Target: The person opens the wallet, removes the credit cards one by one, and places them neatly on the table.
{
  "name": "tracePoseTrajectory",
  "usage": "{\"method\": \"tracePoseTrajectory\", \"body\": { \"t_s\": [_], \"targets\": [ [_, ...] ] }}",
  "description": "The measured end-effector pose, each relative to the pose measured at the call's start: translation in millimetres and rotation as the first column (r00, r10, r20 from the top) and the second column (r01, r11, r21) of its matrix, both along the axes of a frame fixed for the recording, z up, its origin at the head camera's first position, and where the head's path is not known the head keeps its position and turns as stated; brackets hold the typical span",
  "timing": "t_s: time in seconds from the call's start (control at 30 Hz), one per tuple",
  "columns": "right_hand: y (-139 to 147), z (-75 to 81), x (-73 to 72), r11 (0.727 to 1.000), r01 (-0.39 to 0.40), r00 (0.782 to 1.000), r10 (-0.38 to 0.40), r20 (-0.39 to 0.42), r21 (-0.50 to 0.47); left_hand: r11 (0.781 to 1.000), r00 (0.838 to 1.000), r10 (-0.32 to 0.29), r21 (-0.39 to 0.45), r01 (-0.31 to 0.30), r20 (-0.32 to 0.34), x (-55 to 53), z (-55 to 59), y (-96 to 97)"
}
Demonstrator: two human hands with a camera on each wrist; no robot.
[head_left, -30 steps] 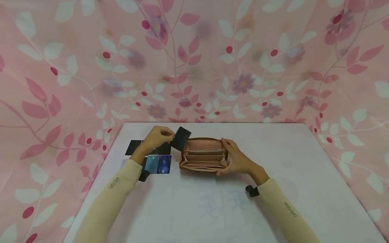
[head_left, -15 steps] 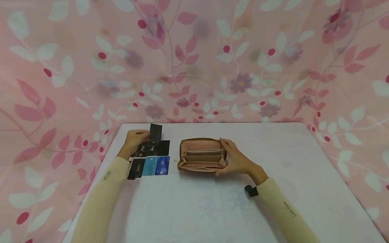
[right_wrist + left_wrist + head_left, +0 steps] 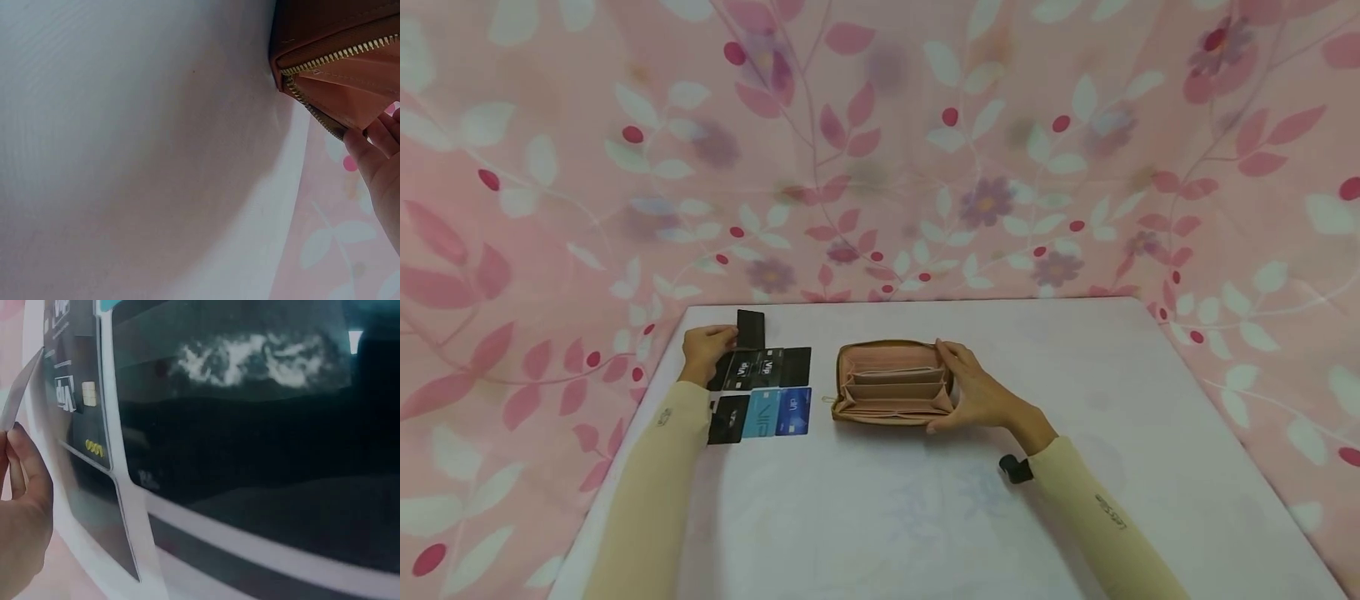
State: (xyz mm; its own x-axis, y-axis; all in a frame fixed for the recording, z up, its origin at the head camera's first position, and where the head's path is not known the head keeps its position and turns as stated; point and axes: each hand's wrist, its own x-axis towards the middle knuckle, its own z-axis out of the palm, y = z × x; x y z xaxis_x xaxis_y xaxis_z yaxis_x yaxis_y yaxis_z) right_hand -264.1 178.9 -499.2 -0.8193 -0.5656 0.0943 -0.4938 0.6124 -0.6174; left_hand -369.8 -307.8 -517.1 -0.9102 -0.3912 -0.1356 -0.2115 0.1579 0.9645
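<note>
My left hand (image 3: 703, 354) pinches a black card (image 3: 751, 330) at its left edge, above the back row of cards. In the left wrist view the held card (image 3: 22, 387) shows nearly edge-on between thumb and fingers. An unzipped pinkish-tan wallet (image 3: 895, 390) stands open mid-table, its compartments facing up and paper or cards in the slots. My right hand (image 3: 981, 392) grips its right end, thumb at the near rim and fingers at the far rim. The right wrist view shows the gold zip (image 3: 344, 55) along the wallet's edge.
Left of the wallet lie two rows of cards. Behind are several black cards (image 3: 796, 367); in front are a black card (image 3: 727, 419), a light blue card (image 3: 762, 412) and a dark blue card (image 3: 793, 411). A pink floral cloth (image 3: 880, 167) hangs behind the white table (image 3: 865, 517).
My left hand has carried the black card leftward from beside the wallet to behind the back row, turning it more upright. My right hand keeps its hold on the wallet.
</note>
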Motion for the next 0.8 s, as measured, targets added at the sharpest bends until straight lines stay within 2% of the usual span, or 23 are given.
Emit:
{"method": "tracePoseTrajectory", "body": {
  "t_s": [0.1, 0.17, 0.23, 0.33, 0.37, 0.43, 0.47, 0.53, 0.63, 0.7, 0.8],
  "targets": [
    [0, 0.7, 0.2, 1.0, -0.003, 1.0, 0.003, -0.002, 0.001, 0.999, 0.999, 0.043, -0.008, -0.043, -0.005, -0.6, -2.8, 0.2],
    [0, 0.6, 0.0, 1.0, -0.003, 1.0, 0.003, -0.006, 0.004, 0.997, 0.996, 0.071, 0.024, -0.07, -0.05, -2.5, -5.0, 0.2],
    [0, 0.3, -0.2, 1.0, -0.001, 1.0, 0.001, -0.007, 0.004, 0.996, 0.995, 0.09, 0.004, -0.09, -0.045, -5.2, -5.4, 0.2],
    [0, 0.1, -0.2, 1.0, -0.002, 1.0, 0.002, -0.004, -0.003, 0.984, 0.991, 0.119, -0.129, -0.126, -0.061, -10.1, -6.6, -0.3],
    [-1, 0.1, -0.1, 1.0, -0.004, 1.0, 0.004, -0.004, -0.002, 0.968, 0.991, 0.126, -0.212, -0.134, -0.05, -10.7, -4.9, 1.3],
    [-1, 0.5, -0.1, 1.0, -0.005, 1.0, 0.005, 0.0, -0.005, 0.93, 0.988, 0.11, -0.341, -0.139, -0.104, -12.2, -2.0, 5.7],
    [-1, 0.2, -0.3, 1.0, -0.004, 1.0, 0.004, 0.0, -0.002, 0.913, 0.986, 0.087, -0.385, -0.135, -0.139, -13.1, 0.7, 10.0],
    [-1, 0.2, -0.5, 1.0, 0.0, 1.0, 0.0, 0.001, 0.001, 0.896, 0.98, 0.008, -0.434, -0.096, -0.199, -13.8, 9.5, 22.0],
    [0, 0.5, -1.3, 1.0, 0.013, 1.0, -0.013, 0.005, 0.005, 0.895, 0.956, -0.127, -0.446, -0.005, -0.266, -15.7, 26.4, 43.5],
    [0, 0.8, -1.9, 1.0, 0.018, 1.0, -0.018, 0.01, 0.006, 0.895, 0.929, -0.218, -0.441, 0.068, -0.298, -15.2, 37.7, 58.1],
    [0, 1.5, -3.0, 1.0, 0.018, 1.0, -0.018, 0.014, 0.008, 0.879, 0.874, -0.342, -0.445, 0.169, -0.345, -11.5, 51.1, 79.7]
  ]
}}
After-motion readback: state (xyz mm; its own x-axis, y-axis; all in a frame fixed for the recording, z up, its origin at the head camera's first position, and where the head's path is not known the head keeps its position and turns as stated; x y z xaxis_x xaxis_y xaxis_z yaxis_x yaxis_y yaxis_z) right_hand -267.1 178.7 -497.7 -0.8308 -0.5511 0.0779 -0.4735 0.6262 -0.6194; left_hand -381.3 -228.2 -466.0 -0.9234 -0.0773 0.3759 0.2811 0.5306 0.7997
